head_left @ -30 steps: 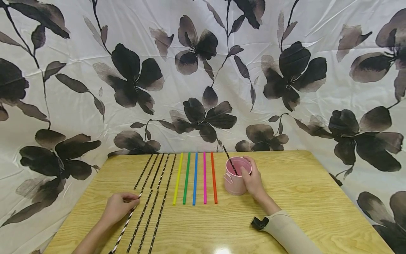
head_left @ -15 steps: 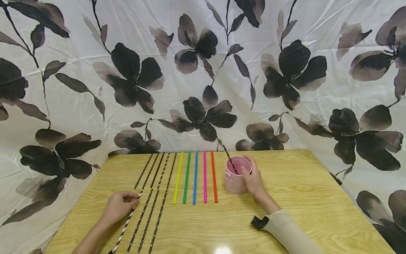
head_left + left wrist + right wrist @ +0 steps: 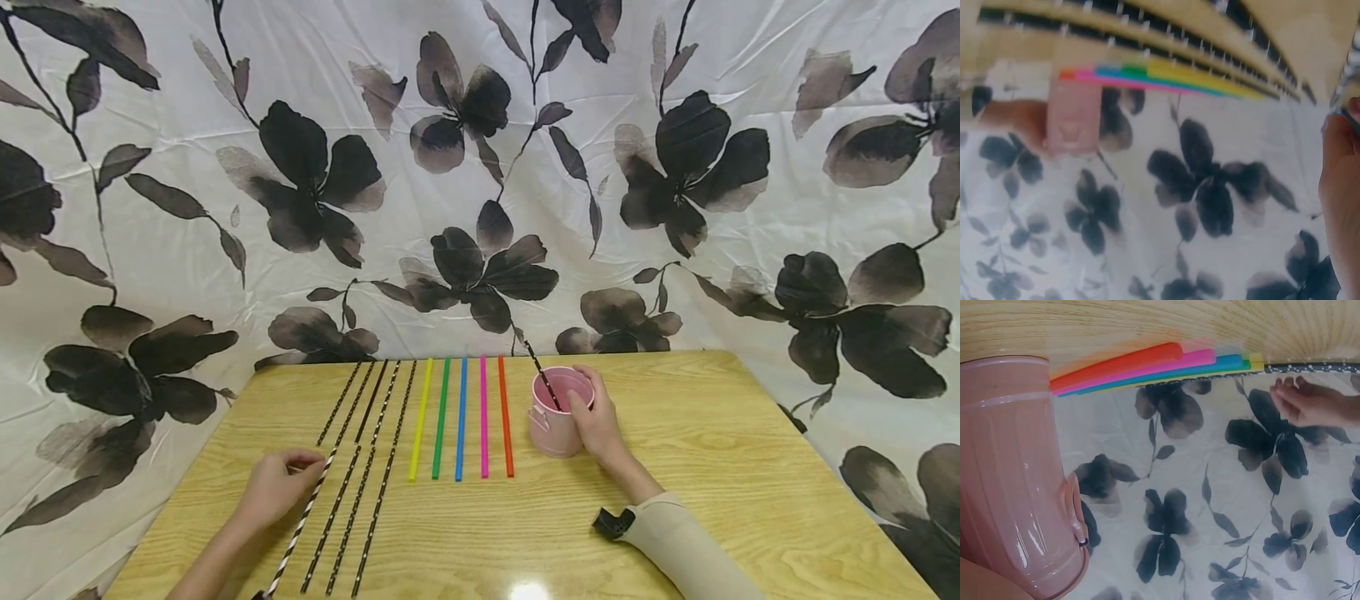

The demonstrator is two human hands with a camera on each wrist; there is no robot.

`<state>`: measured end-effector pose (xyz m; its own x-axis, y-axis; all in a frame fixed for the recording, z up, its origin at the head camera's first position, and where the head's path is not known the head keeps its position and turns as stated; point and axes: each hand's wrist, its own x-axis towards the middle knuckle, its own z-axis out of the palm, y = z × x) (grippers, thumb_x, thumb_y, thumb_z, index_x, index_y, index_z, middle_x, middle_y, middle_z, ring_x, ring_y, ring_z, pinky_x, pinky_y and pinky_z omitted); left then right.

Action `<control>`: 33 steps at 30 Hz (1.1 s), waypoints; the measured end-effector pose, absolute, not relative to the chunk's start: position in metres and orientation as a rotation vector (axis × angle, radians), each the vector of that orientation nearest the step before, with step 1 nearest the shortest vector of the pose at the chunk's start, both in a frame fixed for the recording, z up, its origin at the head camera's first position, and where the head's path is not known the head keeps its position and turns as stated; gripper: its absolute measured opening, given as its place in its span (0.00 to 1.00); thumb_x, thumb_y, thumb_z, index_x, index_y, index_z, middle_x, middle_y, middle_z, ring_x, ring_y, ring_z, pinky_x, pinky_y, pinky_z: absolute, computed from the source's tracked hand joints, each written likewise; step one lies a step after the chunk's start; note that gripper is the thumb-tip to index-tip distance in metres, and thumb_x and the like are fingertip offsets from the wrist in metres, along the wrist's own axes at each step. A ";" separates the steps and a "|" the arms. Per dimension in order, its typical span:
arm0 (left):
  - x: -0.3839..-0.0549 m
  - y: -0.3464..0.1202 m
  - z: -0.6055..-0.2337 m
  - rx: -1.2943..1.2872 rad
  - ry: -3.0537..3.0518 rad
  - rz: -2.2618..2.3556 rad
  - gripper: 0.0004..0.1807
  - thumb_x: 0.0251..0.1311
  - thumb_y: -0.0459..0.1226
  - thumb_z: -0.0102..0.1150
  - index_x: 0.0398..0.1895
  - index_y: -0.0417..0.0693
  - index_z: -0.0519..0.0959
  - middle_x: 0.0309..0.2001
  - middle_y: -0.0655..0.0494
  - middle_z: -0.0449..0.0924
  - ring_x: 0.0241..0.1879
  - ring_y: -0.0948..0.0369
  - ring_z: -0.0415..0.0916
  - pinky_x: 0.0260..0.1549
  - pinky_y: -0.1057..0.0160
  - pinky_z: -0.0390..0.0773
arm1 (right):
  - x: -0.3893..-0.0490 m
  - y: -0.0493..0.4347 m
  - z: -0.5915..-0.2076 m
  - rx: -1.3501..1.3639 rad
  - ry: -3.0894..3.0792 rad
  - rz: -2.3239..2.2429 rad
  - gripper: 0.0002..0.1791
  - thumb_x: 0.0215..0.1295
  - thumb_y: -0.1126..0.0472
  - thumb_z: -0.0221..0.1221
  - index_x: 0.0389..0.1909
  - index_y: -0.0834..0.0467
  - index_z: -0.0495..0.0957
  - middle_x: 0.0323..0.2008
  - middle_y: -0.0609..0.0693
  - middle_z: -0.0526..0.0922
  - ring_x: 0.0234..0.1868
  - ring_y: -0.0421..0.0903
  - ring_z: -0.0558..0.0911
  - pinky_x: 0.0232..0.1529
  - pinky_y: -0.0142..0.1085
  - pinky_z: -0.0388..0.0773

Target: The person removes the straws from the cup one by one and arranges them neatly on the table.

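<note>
My left hand (image 3: 281, 487) is at the far end of a black-and-white striped straw (image 3: 300, 529) lying on the table, thumb and forefinger bent right beside it. The straw's length shows uncovered past the thumb. My right hand (image 3: 597, 421) grips the rim of a small pink bucket (image 3: 551, 435), thumb inside and fingers round the outer wall. One dark dotted straw (image 3: 542, 375) leans in the bucket, its top sticking out to the left. In the right wrist view the bucket (image 3: 1013, 469) fills the left side, with its small handle showing.
Right of the striped straw lie several dark patterned straws (image 3: 330, 523), with another row of dark straws (image 3: 371, 400) behind. Beside these are yellow (image 3: 420, 421), green (image 3: 441, 421), blue (image 3: 461, 421), pink (image 3: 483, 421) and red (image 3: 506, 421) straws. A floral cloth (image 3: 465, 200) hangs behind the table.
My left thumb and fingers have shifted slightly left, off the striped straw that they pinched earlier. The right hand and bucket stay in place.
</note>
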<state>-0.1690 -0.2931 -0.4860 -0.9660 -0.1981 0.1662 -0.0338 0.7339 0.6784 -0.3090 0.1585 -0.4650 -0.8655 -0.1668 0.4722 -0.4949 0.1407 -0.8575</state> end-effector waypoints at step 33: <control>-0.275 -0.127 -0.393 -0.375 -2.461 -1.607 0.08 0.56 0.39 0.57 0.36 0.48 0.81 0.35 0.52 0.79 0.33 0.58 0.75 0.30 0.57 0.76 | -0.299 0.158 -0.456 0.654 -2.156 1.780 0.23 0.62 0.67 0.48 0.58 0.67 0.58 0.48 0.65 0.71 0.48 0.57 0.72 0.46 0.51 0.70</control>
